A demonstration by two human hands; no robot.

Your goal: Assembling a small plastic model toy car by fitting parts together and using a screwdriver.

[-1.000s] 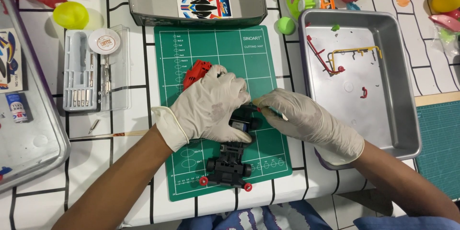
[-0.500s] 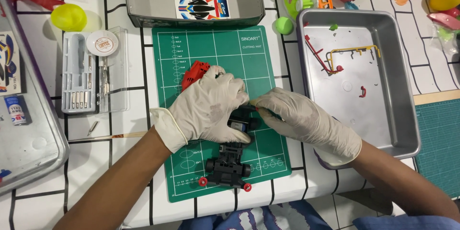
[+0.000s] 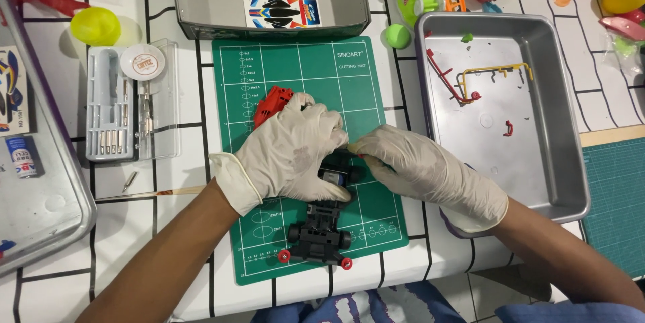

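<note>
Both of my hands wear pale latex gloves and meet over a green cutting mat. My left hand lies across a black toy car chassis with small red end pieces, gripping its upper part. A red plastic part pokes out from under that hand's far side. My right hand pinches at the chassis from the right, fingertips touching the left hand's fingers; what it pinches is hidden. A small motor-like block shows between the two hands.
A metal tray on the right holds red and yellow plastic sprue scraps. A clear screwdriver bit case lies left of the mat, a grey box with a sticker sheet behind it, another tray far left, colourful toys at back.
Both hands stay on the chassis in nearly the same place; the fingers have shifted only slightly.
</note>
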